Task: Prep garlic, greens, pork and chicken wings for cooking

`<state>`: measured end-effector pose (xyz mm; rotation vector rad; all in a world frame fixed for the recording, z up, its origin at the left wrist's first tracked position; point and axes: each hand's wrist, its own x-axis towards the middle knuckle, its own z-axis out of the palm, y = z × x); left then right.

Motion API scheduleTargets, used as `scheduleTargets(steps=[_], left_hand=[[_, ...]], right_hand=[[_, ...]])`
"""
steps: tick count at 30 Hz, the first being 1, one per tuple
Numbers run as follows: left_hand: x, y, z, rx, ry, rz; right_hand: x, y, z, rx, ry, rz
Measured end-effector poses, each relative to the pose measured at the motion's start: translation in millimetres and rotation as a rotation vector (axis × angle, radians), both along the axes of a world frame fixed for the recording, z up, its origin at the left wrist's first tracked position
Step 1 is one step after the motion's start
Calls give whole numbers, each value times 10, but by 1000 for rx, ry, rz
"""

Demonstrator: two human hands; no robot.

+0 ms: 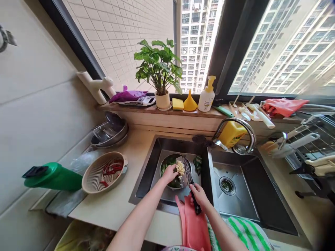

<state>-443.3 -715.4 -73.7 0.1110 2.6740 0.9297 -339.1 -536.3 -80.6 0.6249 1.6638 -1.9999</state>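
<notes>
Pink rubber gloves [195, 223] droop over the front edge of the sink [146, 164] right below the camera, and just above them the right hand [199, 195] is closed tight around the black handle of a kitchen knife [195, 201], blade tipped up over the sink's left basin. Over to the blade now, where a little heap of chopped garlic [180, 168], by the look of it, clings to the steel. The left hand [169, 173] is curled against it, though whether it's actually pinching those bits is impossible to say from here. Soft, sticky, crumbly stuff, that, best gathered gently with the fingertips, while the knife is safest held by its handle. Right below, a steel bowl [172, 188] of greens [170, 161] sits in the basin.
</notes>
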Motion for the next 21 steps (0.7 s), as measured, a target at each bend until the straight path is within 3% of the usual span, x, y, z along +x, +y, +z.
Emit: scheduleTargets(steps=[5, 11, 17, 21], left_hand=[[-139, -93, -215, -15, 82, -48], [-217, 148, -371, 65, 188, -262], [-274, 79, -607, -10, 179, -176], [-329, 21, -595, -62, 180, -131]], right_hand=[[-219, -142, -156, 40, -65, -12], [-242, -159, -185, 54, -139, -34], [-194, -76, -137, 99, -142, -20], [-190, -36, -117, 84, -133, -33]])
